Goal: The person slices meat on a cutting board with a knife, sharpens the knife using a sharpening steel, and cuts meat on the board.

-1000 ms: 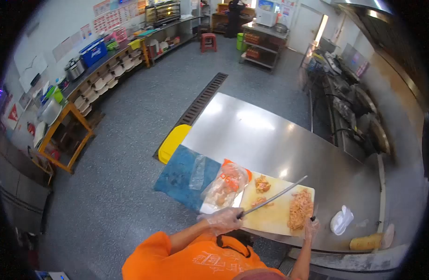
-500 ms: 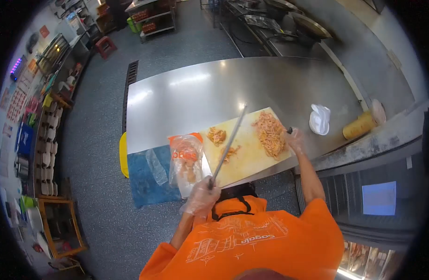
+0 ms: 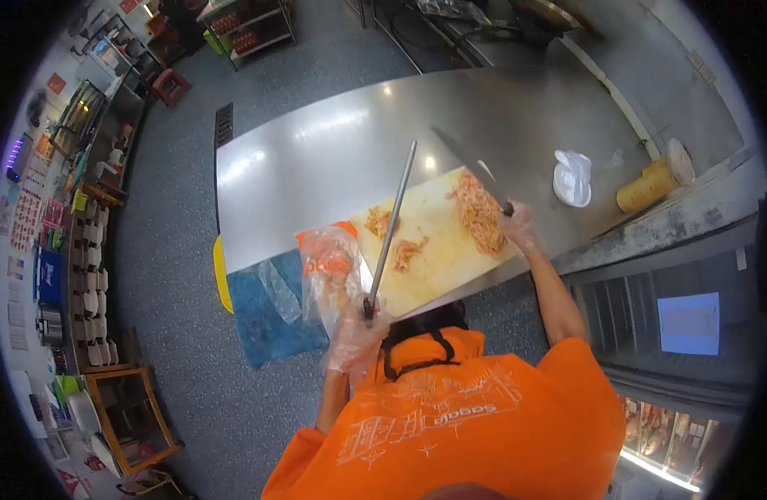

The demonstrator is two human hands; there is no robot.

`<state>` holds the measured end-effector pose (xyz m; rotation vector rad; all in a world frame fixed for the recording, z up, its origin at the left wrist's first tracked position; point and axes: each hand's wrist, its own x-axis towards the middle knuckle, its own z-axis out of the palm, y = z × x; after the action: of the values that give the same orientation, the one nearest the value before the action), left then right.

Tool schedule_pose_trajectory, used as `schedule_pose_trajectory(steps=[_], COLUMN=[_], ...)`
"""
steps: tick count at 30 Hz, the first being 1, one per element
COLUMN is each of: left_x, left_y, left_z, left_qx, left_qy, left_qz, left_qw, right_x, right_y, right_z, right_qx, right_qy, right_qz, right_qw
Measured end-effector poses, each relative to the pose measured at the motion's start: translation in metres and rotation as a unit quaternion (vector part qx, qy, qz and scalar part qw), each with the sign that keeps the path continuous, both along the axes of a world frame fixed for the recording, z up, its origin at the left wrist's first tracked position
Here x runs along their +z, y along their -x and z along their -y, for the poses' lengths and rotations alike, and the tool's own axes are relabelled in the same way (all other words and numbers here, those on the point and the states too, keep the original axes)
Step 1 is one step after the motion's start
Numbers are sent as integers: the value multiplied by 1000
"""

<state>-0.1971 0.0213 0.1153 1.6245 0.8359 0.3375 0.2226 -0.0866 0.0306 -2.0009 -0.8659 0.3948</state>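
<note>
A metal rod [image 3: 392,227] is gripped by the left hand [image 3: 356,337], a knife [image 3: 508,208] by the right hand [image 3: 521,225]; meat strips [image 3: 477,215] could be scattered by a low swing

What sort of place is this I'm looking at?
Most likely a commercial kitchen: a large steel worktable, a cutting board with a heap of what looks like cut meat, and a big wok-like pan beyond the table.
</note>
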Motion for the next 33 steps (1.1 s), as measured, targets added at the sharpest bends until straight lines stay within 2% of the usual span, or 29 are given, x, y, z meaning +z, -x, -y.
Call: schedule_pose_trajectory(steps=[2,4,6,8,10,11,12,14,15,16,17,18,19,21,22,23,24,25,26,29,31,32,33], left_x=[5,28,-22,18,42,44,31,31,31,30,30,31,33,48,53,51,46,38,18,19,26,28,26], left_y=[-7,-16,-7,-14,-4,3,13,21,19,17,16,10,5,1,2,8,15,19,25,21,8,2,0], left_z=[3,11,10,17,13,10,5,0,-3,-4,-1,1,3,4,5,7,8,8,5,-3,1,2,3], left_qx=[15,17,-18,-37,0,22,35,44,44,63,54,43,31,8,0,22,45,69,71,35,39,39,43], left_qy=[33,96,-42,-41,49,95,67,66,65,138,106,71,35,39,42,75,108,140,94,-52,-150,-202,-277], left_qz=[-3,-19,-15,25,14,10,1,-5,-9,-1,11,26,39,5,-11,-9,-4,4,14,-69,-91,-99,-60], left_qw=[999,995,999,998,999,995,997,997,997,988,993,996,998,999,999,997,993,988,993,996,984,974,958], right_x=[57,73,61,-27,6,11,16,-6,28,46,22,31,83,39,-15,-45,8,32,44,50,58,77,81], right_y=[55,123,167,111,67,39,11,-6,25,61,89,136,175,180,144,110,80,59,50,75,135,169,178], right_z=[-4,-20,-25,-9,-5,-2,0,-5,-15,-21,-33,-40,-42,-48,-51,-50,-41,-33,-28,-38,-51,-51,-48], right_qx=[69,213,368,295,146,62,-28,-35,9,49,152,267,367,335,306,278,153,71,-12,61,228,292,311], right_qy=[131,53,2,13,110,101,76,-4,39,84,73,-16,-10,-69,-56,-42,71,52,35,38,-11,-4,8], right_qz=[20,99,139,145,147,75,3,-76,-14,44,207,149,117,228,191,154,169,94,16,63,143,131,134], right_qw=[989,971,919,944,972,990,997,996,999,994,964,952,923,911,931,947,971,992,999,995,963,947,941])
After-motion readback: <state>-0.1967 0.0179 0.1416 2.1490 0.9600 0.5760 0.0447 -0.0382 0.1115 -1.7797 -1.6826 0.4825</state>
